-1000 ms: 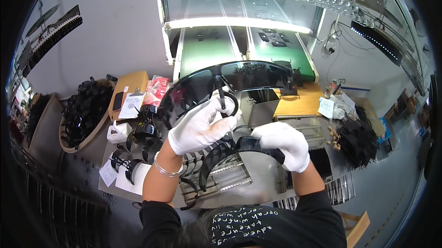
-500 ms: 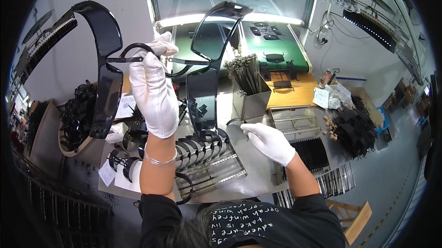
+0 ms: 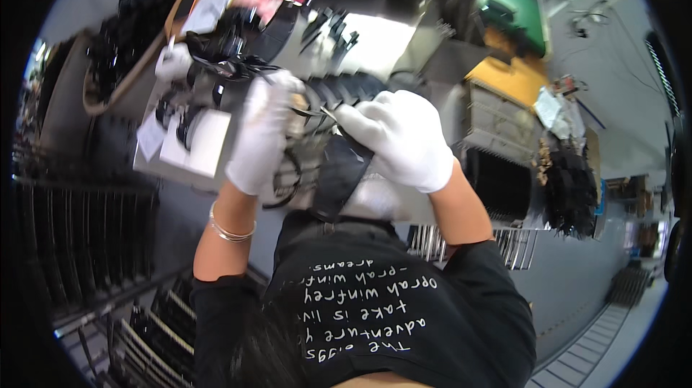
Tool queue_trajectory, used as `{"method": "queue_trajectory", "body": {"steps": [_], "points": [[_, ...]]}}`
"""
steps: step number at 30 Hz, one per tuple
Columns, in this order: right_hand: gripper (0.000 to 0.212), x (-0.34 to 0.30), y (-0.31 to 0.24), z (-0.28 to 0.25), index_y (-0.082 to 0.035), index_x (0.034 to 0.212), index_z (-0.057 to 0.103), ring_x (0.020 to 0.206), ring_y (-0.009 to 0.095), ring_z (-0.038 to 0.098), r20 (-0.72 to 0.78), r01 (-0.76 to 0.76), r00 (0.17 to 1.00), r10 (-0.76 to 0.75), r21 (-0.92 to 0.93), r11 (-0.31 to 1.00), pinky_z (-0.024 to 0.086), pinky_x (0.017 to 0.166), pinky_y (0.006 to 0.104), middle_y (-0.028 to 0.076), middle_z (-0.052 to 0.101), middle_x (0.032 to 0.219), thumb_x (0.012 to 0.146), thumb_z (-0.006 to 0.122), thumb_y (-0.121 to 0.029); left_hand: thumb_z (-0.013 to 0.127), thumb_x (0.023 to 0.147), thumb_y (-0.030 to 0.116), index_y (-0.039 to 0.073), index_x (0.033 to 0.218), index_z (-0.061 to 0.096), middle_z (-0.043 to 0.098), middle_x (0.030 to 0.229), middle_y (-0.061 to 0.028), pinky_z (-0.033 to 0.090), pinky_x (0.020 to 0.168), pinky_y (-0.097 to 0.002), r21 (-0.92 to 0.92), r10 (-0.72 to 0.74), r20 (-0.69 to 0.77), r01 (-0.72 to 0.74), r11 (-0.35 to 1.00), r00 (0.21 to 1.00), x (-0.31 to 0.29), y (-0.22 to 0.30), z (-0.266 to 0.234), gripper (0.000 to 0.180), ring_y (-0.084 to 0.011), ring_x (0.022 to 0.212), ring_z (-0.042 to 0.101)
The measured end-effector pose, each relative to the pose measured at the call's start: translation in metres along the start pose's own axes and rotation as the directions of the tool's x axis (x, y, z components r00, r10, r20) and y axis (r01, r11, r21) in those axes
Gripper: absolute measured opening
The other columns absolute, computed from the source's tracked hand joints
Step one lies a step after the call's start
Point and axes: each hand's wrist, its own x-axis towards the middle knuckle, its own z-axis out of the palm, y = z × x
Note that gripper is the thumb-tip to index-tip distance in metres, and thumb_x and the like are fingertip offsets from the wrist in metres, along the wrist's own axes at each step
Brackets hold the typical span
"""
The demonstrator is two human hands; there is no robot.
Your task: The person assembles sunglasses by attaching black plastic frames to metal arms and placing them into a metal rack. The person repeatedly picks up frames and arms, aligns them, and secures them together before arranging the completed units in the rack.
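Note:
Both hands wear white gloves and are close together over the near side of the metal bench (image 3: 454, 107). My left hand (image 3: 261, 132), blurred by motion, is closed at the edge of a glossy black curved part with thin metal stems; its exact hold is hard to see. My right hand (image 3: 404, 136) is closed, its thumb and fingers pinching a thin stem of that part. A dark panel of the black curved part (image 3: 342, 175) hangs down between the hands, close to my body. Behind the hands, a row of black curved bands (image 3: 346, 89) stands on the bench.
A basket (image 3: 92, 92) of black pieces is at the far left. White cards (image 3: 194, 141) lie left of my left hand. At the right are a wire rack (image 3: 497, 118), a black-filled rack (image 3: 496, 185) and a bunch of black pieces (image 3: 569, 190). Thin rods (image 3: 453, 2) stand in a metal box.
My left hand has come down from its raised position with the glossy black part. My right hand has moved inward and now grips the part too. The view has tilted downward.

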Motion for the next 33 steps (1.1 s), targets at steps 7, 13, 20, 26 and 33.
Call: {"method": "queue_trajectory", "body": {"steps": [7,13,20,26,33], "points": [[0.027,-0.085,-0.026,0.194,0.001,0.11,0.064,0.083,0.045,0.07,0.479,-0.687,0.715,0.509,0.617,0.384,0.055,0.074,0.0485,0.024,0.072,0.089,0.105,0.059,-0.025,0.061,0.109,0.029,0.006,0.115,0.063,0.044,0.075,0.0095,0.027,0.053,-0.0205,0.149,-0.288,-0.328,0.35,0.925,0.9,-0.099,-0.019,-0.144,0.023,-0.001,0.057,0.033],[0.027,-0.066,-0.047,0.214,0.004,0.105,0.055,0.077,0.05,0.068,0.43,-0.739,0.674,0.601,0.404,0.539,0.055,0.071,0.0564,0.032,0.067,0.081,0.102,0.057,-0.022,0.045,0.114,0.042,0.006,0.093,0.066,0.059,0.076,0.0004,0.036,0.061,-0.0255,0.364,-0.124,-0.503,0.341,0.867,0.855,-0.117,-0.053,-0.147,0.047,-0.0076,0.062,0.043],[0.022,-0.046,-0.052,0.217,0.003,0.101,0.057,0.082,0.048,0.068,0.454,-0.768,0.635,0.625,0.283,0.574,0.054,0.076,0.0561,0.03,0.068,0.091,0.099,0.054,-0.018,0.056,0.11,0.042,0.002,0.105,0.066,0.059,0.08,-0.0008,0.04,0.071,-0.0279,0.271,-0.065,-0.293,0.148,0.951,0.954,-0.103,-0.065,-0.136,0.041,-0.0105,0.073,0.05],[0.024,-0.068,-0.022,0.25,0.001,0.109,0.056,0.086,0.047,0.071,0.424,-0.565,0.81,0.404,0.384,0.73,0.056,0.078,0.0565,0.03,0.071,0.089,0.102,0.05,-0.021,0.048,0.111,0.045,0.001,0.099,0.062,0.062,0.079,-0.0057,0.045,0.077,-0.0282,0.246,-0.106,-0.252,0.169,0.954,0.962,-0.091,-0.057,-0.116,0.048,-0.0136,0.072,0.055],[0.037,-0.063,-0.027,0.239,0.001,0.109,0.058,0.088,0.047,0.071,0.478,-0.618,0.756,0.448,0.293,0.729,0.056,0.083,0.0546,0.027,0.073,0.093,0.108,0.045,-0.034,0.056,0.109,0.038,0.003,0.099,0.063,0.063,0.088,-0.0024,0.044,0.069,-0.0275,0.225,-0.082,-0.067,0.095,0.97,0.994,-0.082,-0.074,-0.11,0.037,-0.0111,0.076,0.055]]}}
